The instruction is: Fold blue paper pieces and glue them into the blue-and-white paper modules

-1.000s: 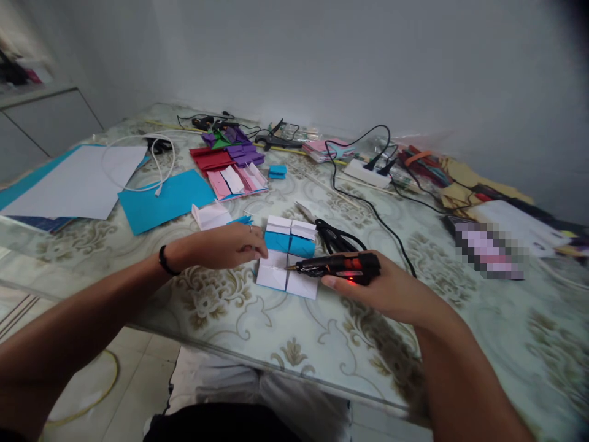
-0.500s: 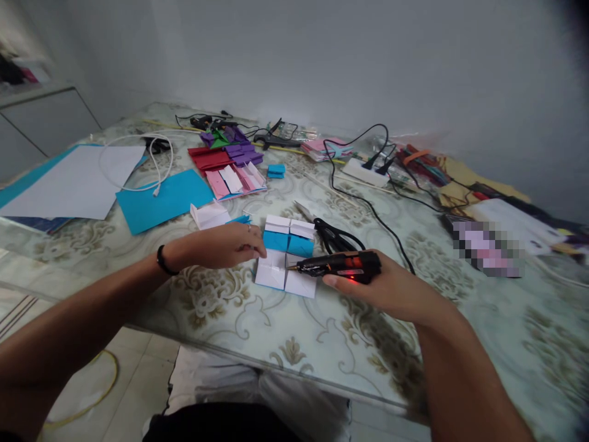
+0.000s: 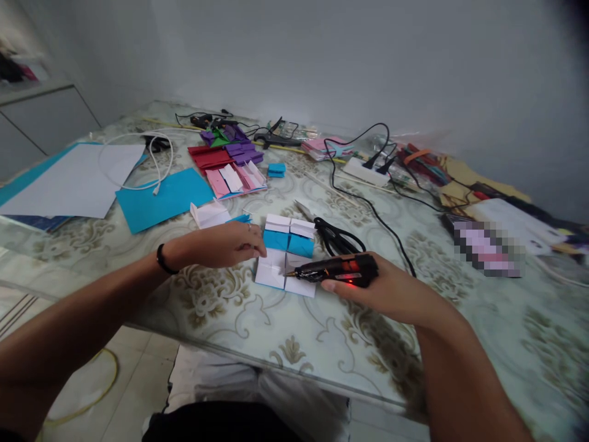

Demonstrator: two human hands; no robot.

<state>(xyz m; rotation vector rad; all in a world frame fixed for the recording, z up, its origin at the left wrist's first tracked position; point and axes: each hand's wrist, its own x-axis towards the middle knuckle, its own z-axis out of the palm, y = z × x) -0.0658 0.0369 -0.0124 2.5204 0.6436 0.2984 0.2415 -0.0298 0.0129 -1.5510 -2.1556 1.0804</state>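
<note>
A folded blue and white paper piece (image 3: 270, 268) lies on the table before me, with creases dividing it into panels. My left hand (image 3: 234, 244), fingers curled together, has its fingertips on the paper's left edge. In my right hand (image 3: 384, 288) is a black and orange glue gun (image 3: 343, 268) with a red light lit. Its metal tip points left, low over the middle of the lower white panels; whether it touches them I cannot tell. Black-handled scissors (image 3: 335, 236) lie just behind the glue gun, blades pointing up and left.
Blue sheets (image 3: 165, 199) and a white sheet (image 3: 76, 181) lie at left with a white cable (image 3: 171, 161). Red folded paper (image 3: 209, 158) and purple pieces (image 3: 243, 153) sit further back. A power strip (image 3: 365, 173) stands near the wall; a phone (image 3: 485, 248) lies at right.
The glue gun's tip has moved slightly left and down over the white panels with my right hand. My left hand and the paper have stayed in place.
</note>
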